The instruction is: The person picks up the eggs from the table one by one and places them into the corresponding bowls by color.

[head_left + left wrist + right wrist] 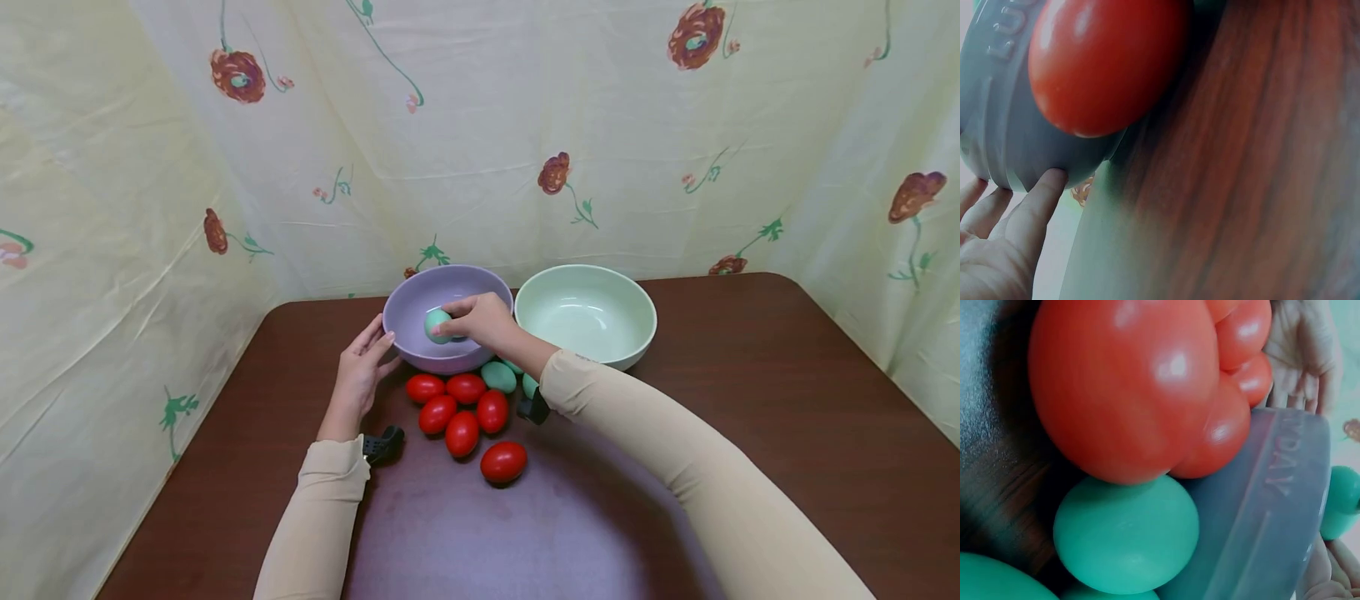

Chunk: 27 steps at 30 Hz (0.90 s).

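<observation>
A purple bowl (420, 350) stands at the back of the table, tilted slightly toward the front. My left hand (358, 372) is at its left side, and fairly straight fingers (1035, 212) touch the outer wall in the left wrist view. Over the bowl's inside, my right hand (483, 321) pinches a green egg (437, 326) between thumb and fingers. Something green shows just behind that hand, partly hidden. Several red eggs (462, 434) lie in front of the bowl. Beside them are green eggs (498, 377), some of them covered by the right forearm.
A pale green bowl (592, 312) stands right beside the purple one. One red egg (504, 462) lies nearer the front than the others. Behind the dark wooden table (750, 375) hangs a flowered curtain (465, 125).
</observation>
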Available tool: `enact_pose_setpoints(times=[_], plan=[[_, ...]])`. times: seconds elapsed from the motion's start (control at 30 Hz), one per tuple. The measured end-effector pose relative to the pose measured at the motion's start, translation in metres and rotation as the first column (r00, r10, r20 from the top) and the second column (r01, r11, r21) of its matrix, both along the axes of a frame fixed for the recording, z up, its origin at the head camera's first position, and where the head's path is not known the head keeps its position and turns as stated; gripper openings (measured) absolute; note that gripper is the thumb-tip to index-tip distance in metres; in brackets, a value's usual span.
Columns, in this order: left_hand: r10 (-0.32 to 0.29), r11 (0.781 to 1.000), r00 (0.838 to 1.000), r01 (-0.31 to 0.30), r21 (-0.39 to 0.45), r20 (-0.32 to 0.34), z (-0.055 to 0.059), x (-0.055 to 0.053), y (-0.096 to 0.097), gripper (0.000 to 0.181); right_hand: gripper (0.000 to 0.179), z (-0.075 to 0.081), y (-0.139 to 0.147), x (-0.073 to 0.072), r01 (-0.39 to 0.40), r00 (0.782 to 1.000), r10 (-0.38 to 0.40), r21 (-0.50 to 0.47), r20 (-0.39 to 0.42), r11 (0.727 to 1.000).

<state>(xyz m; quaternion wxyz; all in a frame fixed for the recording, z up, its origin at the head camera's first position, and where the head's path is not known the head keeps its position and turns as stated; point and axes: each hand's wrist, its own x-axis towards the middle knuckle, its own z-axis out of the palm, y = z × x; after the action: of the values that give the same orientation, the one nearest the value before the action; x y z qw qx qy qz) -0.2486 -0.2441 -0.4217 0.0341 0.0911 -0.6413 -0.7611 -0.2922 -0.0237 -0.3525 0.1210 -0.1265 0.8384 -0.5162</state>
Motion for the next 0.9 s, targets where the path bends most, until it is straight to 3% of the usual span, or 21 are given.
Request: enact_pose_setpoints(times=[0.47, 0.7, 0.9], plan=[[-0.001, 1.0, 1.0, 0.001, -0.008, 0.005, 0.001, 0.002, -0.001, 0.059, 0.044, -0.008, -0.009, -0.009, -0.047, 0.998, 0.047, 0.011, 0.03, 0.999], [0.007, 1.0, 1.0, -0.007, 0.004, 0.004, 0.001, 0.003, -0.001, 0.058, 0.045, -0.011, -0.009, -0.012, -0.144, 0.988, 0.151, 0.135, -0.044, 0.98], [0.003, 1.0, 1.0, -0.003, 0.0, 0.003, 0.001, 0.001, -0.001, 0.059, 0.045, -0.01, -0.01, -0.016, -0.188, 0.979, 0.199, 0.188, -0.041, 0.964]])
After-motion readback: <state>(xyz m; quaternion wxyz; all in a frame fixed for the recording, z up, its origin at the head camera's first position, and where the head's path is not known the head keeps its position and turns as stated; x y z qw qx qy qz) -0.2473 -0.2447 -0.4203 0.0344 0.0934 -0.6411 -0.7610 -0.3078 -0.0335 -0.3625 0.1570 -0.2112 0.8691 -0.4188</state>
